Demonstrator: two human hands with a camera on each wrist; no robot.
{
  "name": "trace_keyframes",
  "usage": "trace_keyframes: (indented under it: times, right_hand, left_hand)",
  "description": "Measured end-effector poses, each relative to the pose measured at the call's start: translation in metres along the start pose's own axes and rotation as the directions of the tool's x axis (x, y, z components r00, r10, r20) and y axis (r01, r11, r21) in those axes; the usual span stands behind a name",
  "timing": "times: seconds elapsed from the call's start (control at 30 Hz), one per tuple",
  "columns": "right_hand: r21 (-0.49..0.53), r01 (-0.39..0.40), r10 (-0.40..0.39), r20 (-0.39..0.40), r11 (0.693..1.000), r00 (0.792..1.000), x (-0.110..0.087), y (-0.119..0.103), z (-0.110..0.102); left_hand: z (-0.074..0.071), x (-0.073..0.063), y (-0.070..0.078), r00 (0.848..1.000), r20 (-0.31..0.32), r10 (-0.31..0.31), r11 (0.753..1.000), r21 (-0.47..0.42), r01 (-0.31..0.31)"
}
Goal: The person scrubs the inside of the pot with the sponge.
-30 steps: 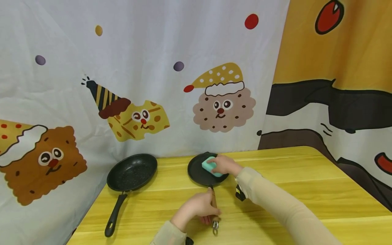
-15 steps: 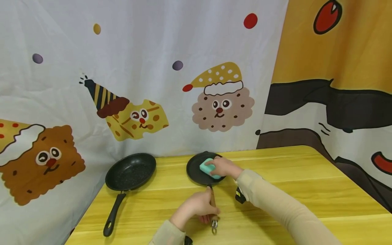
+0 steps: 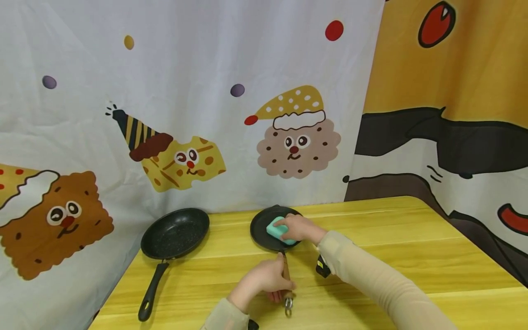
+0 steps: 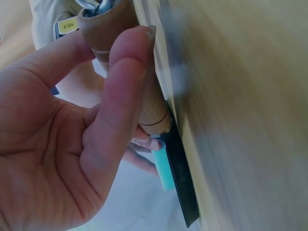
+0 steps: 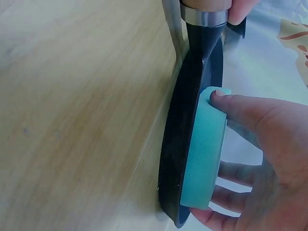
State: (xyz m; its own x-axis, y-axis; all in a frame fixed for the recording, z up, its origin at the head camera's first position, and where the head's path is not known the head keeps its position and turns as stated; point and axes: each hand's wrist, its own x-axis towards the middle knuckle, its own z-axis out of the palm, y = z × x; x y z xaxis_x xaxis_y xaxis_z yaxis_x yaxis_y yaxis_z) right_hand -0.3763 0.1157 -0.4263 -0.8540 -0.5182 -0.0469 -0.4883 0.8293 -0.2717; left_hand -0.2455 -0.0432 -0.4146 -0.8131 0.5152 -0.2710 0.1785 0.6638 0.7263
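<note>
Your left hand (image 3: 264, 277) gripped the wooden handle (image 4: 155, 113) of the black crepe pan (image 3: 259, 229), fingers closed round it; metal ring (image 3: 288, 305) stuck out past that hand, toward the near side. Crepe pan lay on the desk (image 3: 371, 243), close to the middle of its far edge. Your right hand (image 3: 303, 228) held the turquoise sponge (image 3: 275, 230), thumb near one end, other fingers on the far side. Sponge sat inside the pan's low rim. Black frying pan (image 3: 177, 233) stood by the desk's far left corner, apart from the crepe pan, black handle (image 3: 153, 291) toward the near side.
</note>
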Motion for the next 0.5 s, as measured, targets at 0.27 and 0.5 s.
trace_keyframes:
  times: [0.27,0.5]
  right_hand:
    - [-0.012,0.029,-0.029,0.006,0.999,1.0,0.0005,-0.0018,0.0008]
    - [-0.007,0.067,-0.067,0.004,0.998,0.998,0.0002,-0.0066,-0.0002]
  left_hand:
    - [-0.0002,-0.0001,-0.0005,1.0,0.006,0.008,1.0,0.005,-0.008]
    - [0.0005,0.0005,-0.0005,1.0,0.005,0.018,1.0,-0.006,-0.018]
